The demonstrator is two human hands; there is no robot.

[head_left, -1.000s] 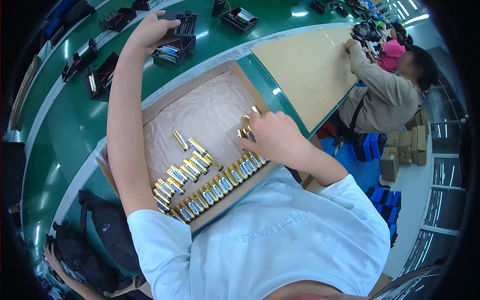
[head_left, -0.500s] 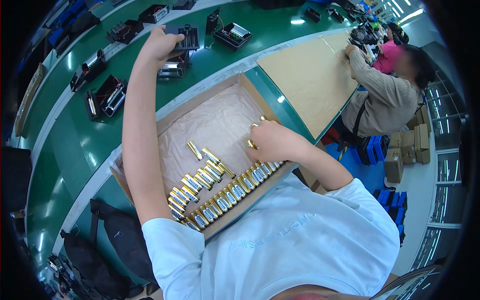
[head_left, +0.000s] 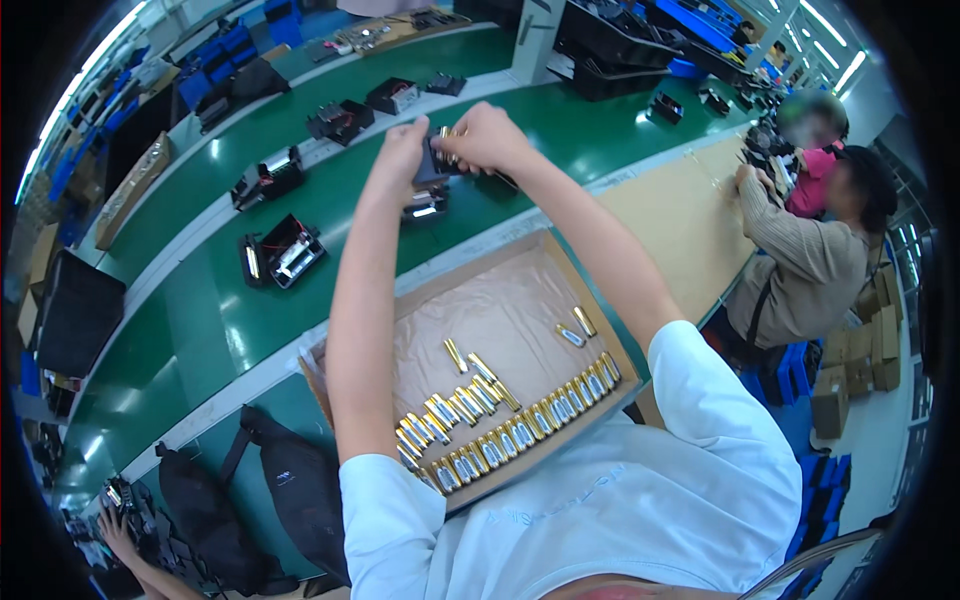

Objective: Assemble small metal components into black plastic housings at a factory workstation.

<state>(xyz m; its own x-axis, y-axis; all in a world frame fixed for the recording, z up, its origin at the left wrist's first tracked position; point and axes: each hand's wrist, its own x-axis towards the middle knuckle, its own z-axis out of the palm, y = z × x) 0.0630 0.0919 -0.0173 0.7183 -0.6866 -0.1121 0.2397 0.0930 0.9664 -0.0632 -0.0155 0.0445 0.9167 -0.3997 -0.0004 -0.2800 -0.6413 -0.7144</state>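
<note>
My left hand (head_left: 402, 152) is closed on a black plastic case (head_left: 430, 170) above the green bench. My right hand (head_left: 486, 138) meets it there, pinching a gold-coloured battery (head_left: 447, 140) against the case. Fingers partly hide both the battery and the inside of the case. Just below them another black case with a silvery part (head_left: 427, 204) lies on the bench. Closer to me, a shallow cardboard box (head_left: 577, 283) lined with crumpled paper holds a long row of batteries (head_left: 520, 437), a looser cluster (head_left: 440, 412) and two batteries (head_left: 571, 335) lying apart on the right.
Open black cases with red wires (head_left: 290, 250) stand on the green bench (head_left: 350, 235) at left and beyond. A brown board (head_left: 690, 225) extends right, where a co-worker in a beige sweater (head_left: 815, 240) works. Black bags (head_left: 295, 490) lie lower left, near another person's hand (head_left: 118, 532).
My right hand has left the battery box and come up to the black case with a battery. My left hand still holds the case. The whole view has shifted.
</note>
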